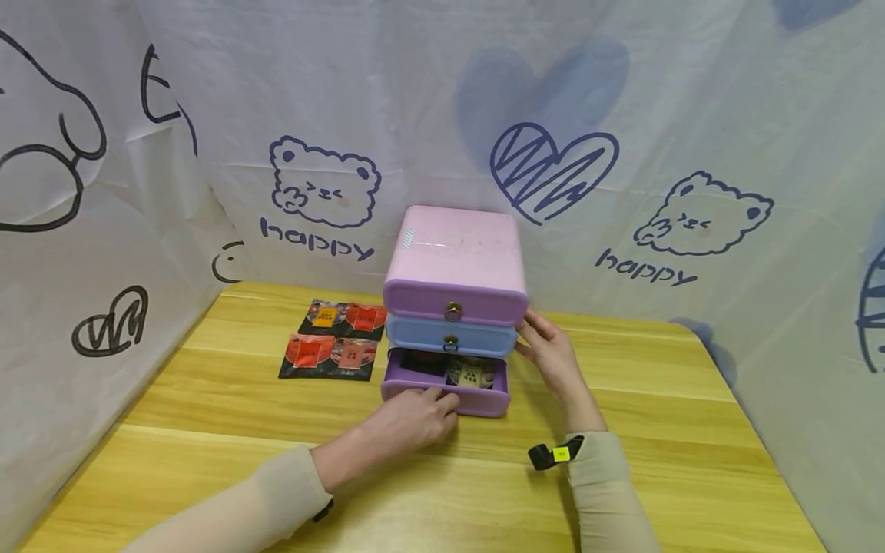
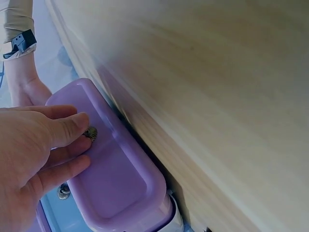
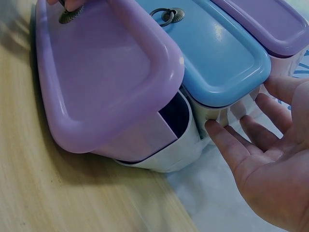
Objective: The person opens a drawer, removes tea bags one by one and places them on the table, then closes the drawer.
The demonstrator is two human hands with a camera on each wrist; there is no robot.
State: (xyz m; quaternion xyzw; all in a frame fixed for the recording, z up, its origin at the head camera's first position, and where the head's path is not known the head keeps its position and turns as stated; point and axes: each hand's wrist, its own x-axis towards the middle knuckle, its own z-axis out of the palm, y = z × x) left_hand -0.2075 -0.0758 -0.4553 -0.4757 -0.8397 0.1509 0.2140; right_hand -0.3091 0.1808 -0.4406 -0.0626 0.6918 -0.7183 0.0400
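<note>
A small three-drawer cabinet (image 1: 456, 246) stands against the back curtain, pink on top. Its purple bottom drawer (image 1: 480, 402) is pulled out, with a patterned packet (image 1: 472, 374) in the right compartment and a dark item (image 1: 423, 361) in the left. At the drawer's front, my left hand (image 1: 415, 418) pinches the metal pull (image 2: 91, 133) between thumb and fingers. My right hand (image 1: 555, 367) touches the cabinet's right side near the blue middle drawer (image 3: 217, 53), its fingers spread and only gently bent in the right wrist view.
Several flat dark packets with red and orange labels (image 1: 332, 357) lie on the wooden table (image 1: 228, 445) left of the cabinet. A white curtain with drawings (image 1: 415, 115) hangs close behind. Small black wrist cameras (image 1: 542, 457) sit at the cuffs.
</note>
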